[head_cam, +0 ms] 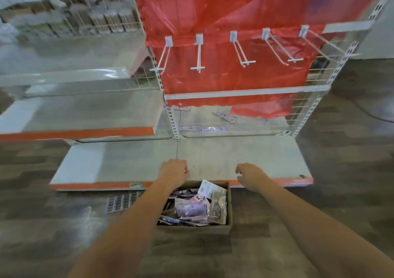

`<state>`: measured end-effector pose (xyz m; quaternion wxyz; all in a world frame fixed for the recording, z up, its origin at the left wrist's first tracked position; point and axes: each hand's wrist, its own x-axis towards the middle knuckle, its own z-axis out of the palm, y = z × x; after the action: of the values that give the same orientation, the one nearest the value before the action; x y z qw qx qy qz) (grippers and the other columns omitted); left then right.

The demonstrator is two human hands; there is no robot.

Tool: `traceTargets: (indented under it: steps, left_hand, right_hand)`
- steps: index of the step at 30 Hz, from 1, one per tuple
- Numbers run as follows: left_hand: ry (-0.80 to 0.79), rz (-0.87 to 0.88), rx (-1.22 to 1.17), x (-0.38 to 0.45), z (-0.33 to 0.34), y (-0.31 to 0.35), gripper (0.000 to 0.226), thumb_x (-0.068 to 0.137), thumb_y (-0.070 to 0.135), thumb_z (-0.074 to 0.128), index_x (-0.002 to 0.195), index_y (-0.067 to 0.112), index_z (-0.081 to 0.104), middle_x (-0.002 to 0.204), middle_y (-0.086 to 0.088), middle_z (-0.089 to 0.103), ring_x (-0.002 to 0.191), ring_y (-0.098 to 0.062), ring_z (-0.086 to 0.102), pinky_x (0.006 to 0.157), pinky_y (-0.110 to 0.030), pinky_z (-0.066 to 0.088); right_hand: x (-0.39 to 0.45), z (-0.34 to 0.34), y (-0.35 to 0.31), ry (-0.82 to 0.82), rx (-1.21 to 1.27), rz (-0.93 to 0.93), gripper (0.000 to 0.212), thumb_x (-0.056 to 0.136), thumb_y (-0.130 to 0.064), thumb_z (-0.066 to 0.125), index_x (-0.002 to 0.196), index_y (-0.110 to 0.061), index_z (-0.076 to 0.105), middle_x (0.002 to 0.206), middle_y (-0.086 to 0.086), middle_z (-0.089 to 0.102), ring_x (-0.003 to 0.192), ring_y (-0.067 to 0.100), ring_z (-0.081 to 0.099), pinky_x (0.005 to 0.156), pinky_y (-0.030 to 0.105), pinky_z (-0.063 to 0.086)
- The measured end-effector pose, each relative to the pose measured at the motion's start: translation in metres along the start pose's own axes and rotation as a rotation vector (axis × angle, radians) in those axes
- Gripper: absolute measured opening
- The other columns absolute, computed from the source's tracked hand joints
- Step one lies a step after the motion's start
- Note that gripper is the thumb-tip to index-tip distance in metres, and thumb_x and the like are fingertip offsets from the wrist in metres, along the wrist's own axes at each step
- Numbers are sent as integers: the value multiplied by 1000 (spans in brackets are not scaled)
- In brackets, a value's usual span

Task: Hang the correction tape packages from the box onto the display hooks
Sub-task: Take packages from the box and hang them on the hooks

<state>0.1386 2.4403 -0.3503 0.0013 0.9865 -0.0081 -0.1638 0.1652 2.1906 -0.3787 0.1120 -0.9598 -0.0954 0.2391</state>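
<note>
left hand point(174, 169): out over the far rim of the box, fingers loosely curled, nothing in them, hovering above the bottom shelf.
right hand point(248, 174): just past the box's right far corner, fingers and thumb loosely curled with a gap between, holding nothing.
box point(229, 205): brown cardboard, open on top, sitting on the floor right against the front edge of the bottom shelf, between the two forearms.
correction tape packages point(197, 206): piled loose inside the box, clear blister packs with white and lilac cards, lying at all angles; print too blurred to read.
display hooks point(243, 51): five white wire hooks in a row up on the rack, each with a small crossbar at the tip, all bare, jutting out in front of the red plastic sheet point(234, 11).
bottom shelf point(132, 162): pale grey deck with an orange front strip, low and wide, just beyond the box.
floor point(53, 235): dark wood-pattern; a flat card with rows of small items point(121, 201) lies left of the box.
</note>
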Motion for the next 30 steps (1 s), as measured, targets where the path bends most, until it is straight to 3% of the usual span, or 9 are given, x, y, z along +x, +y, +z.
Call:
traceTargets:
  steps: [6, 10, 17, 22, 30]
  left_hand:
    - [-104, 8, -1, 35, 142, -28, 27, 97, 30, 42, 110, 18, 62, 112, -3, 66, 103, -22, 61, 85, -33, 50]
    - [-163, -21, -71, 66, 236, -54, 26, 98, 29, 42, 112, 18, 59, 110, 0, 65, 100, -17, 62, 84, -30, 49]
    - [-283, -12, -270, 121, 369, -88, 31, 91, 28, 55, 122, 22, 55, 122, 0, 60, 108, -15, 57, 90, -26, 45]
    - [-276, 38, -236, 143, 411, -91, 27, 88, 35, 59, 109, 19, 61, 111, -1, 65, 99, -17, 60, 88, -31, 48]
    - [-274, 125, -201, 154, 412, -94, 17, 90, 39, 58, 94, 23, 62, 89, 9, 59, 83, -8, 53, 71, -21, 37]
  right_hand:
    - [55, 132, 16, -138, 50, 42, 27, 93, -18, 46, 114, -12, 61, 119, 6, 62, 113, 26, 59, 92, 35, 49]
    - [109, 220, 26, -181, 70, 71, 28, 94, -22, 47, 119, -18, 59, 120, 3, 63, 105, 21, 61, 91, 33, 52]
    - [217, 323, 48, -196, -31, 49, 38, 93, -20, 53, 131, -15, 52, 130, 3, 55, 116, 19, 55, 96, 30, 47]
    - [250, 360, 59, -38, -105, 16, 44, 88, -14, 54, 130, -11, 41, 131, 8, 43, 122, 26, 44, 94, 40, 45]
    - [258, 367, 64, 17, -118, -21, 51, 84, -8, 61, 130, -10, 39, 131, 10, 41, 122, 27, 43, 98, 35, 41]
